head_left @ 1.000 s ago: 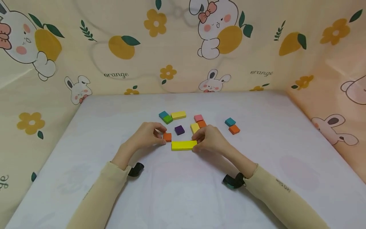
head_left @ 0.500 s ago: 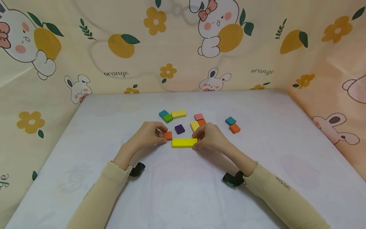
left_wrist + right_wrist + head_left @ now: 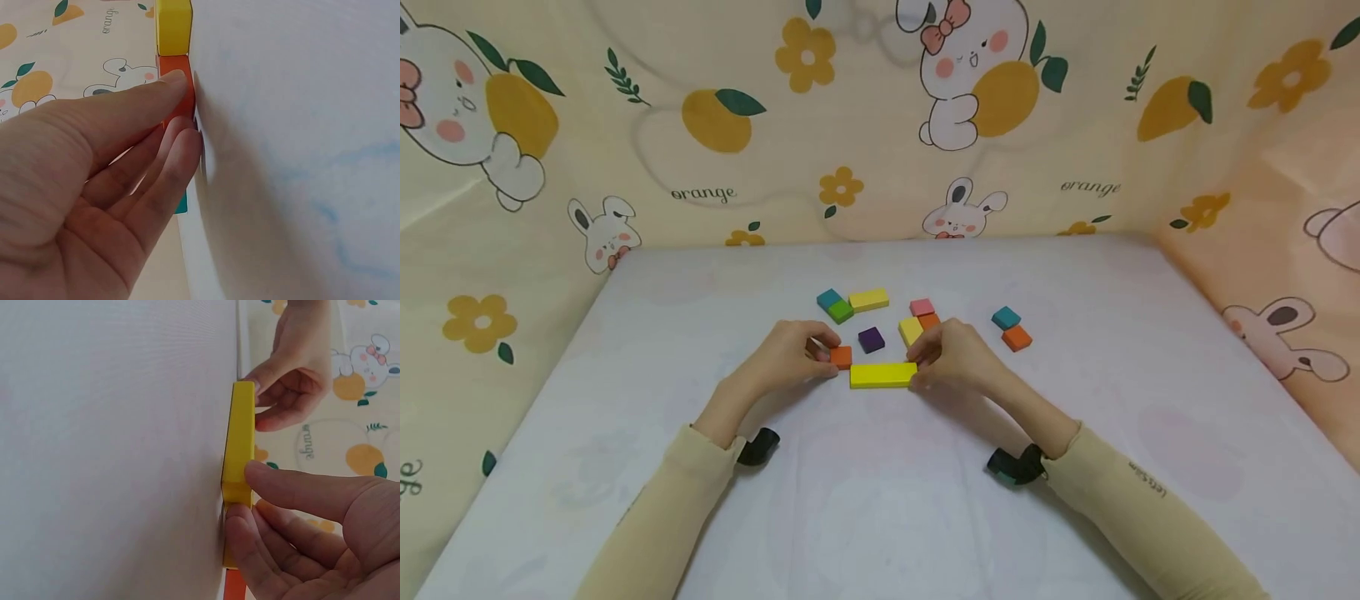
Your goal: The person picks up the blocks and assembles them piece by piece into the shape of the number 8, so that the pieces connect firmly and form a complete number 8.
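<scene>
My left hand (image 3: 793, 348) pinches a small orange block (image 3: 841, 357) between thumb and fingers. In the left wrist view its thumb lies on the orange block (image 3: 177, 94), whose end meets the yellow one. My right hand (image 3: 958, 358) holds the right end of a long bright yellow block (image 3: 883, 376) lying flat on the table. The right wrist view has the right thumb against the yellow block (image 3: 239, 437) and the fingers around its near end. Just behind the long block lie a purple block (image 3: 871, 340) and a paler yellow block (image 3: 911, 331).
Farther back are a blue block (image 3: 829, 299), a green block (image 3: 841, 312) and a light yellow block (image 3: 868, 300). A pink block (image 3: 922, 307) touches an orange one (image 3: 929, 321). Another blue and orange pair (image 3: 1011, 328) sits right. A patterned cloth wall (image 3: 880, 125) rises behind the white table (image 3: 880, 500).
The long yellow block has slid slightly away from me, alongside the orange block's right side, with my right hand. My left hand has kept its grip almost in place.
</scene>
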`<state>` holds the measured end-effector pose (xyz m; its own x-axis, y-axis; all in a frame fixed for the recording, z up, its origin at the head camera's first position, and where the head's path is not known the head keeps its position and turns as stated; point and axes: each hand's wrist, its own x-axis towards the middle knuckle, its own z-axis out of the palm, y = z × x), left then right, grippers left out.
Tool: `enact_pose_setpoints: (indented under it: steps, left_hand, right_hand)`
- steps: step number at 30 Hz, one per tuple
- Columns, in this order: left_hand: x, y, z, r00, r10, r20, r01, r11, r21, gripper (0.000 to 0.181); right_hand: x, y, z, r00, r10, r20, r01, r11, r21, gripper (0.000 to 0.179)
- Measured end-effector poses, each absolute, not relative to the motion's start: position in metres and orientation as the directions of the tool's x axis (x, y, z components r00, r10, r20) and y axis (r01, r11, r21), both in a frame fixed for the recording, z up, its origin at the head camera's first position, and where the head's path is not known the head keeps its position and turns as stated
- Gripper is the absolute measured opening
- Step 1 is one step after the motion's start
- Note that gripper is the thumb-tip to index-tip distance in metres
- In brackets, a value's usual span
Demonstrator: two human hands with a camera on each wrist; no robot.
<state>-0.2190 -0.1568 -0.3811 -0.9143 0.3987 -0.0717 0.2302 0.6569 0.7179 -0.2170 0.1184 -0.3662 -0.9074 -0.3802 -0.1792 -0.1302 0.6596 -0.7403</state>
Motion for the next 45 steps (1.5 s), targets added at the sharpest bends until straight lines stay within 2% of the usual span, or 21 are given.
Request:
enact_pose_setpoints:
  steps: [26, 45]
  left_hand:
    - [-0.2203, -0.1565, -0.3819, -0.912, 0.405, -0.069, 0.239, 0.66, 0.712, 0.033]
    - [-0.2205, -0.1562, -0.382, -0.924, 0.369, -0.105, 0.193, 0.684, 0.704, 0.034]
  right_hand:
    - [-0.2157, 0.1191, -0.3683, -0.913, -0.372, -0.167, -0.125, 0.645, -0.753, 0.026]
    - [-0.219, 0.1199, -0.3696, -0.906, -0.382, -0.185, -0.106, 0.626, -0.772, 0.027]
